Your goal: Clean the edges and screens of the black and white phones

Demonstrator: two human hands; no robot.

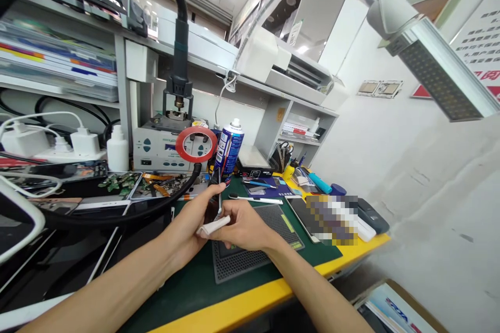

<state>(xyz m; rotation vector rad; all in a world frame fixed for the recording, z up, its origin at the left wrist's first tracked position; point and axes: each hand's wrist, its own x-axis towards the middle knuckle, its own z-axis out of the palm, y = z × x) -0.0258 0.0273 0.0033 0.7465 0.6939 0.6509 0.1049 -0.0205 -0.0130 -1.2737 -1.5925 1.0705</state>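
Your two hands meet over the near part of the green work mat (195, 281), just behind the yellow table edge (234, 307). Your right hand (244, 226) has its fingers closed on a white stick (214, 226). The thumb and the forefinger pinch its right end, and its free end points left and touches the palm side of your left hand (189, 226). Your left hand is curled around a small dark device (211, 209); its thumb lies over the top and the other fingers are behind, so the device stands just above the white stick. A thin shiny metal piece (220, 202) rises along the right edge of the device. I cannot tell what it is.

Under your right hand lies a grey gridded mat (250, 255). A little further lies a white pen-like tool (255, 199) on the green mat. Behind your hands stands a blue spray can (228, 151), upright, and just to its left is a red tape roll (196, 144) in front of a grey rework station (160, 145). A white bottle (117, 148) stands to the left of the station. Over the right side hangs a lamp head (437, 70).
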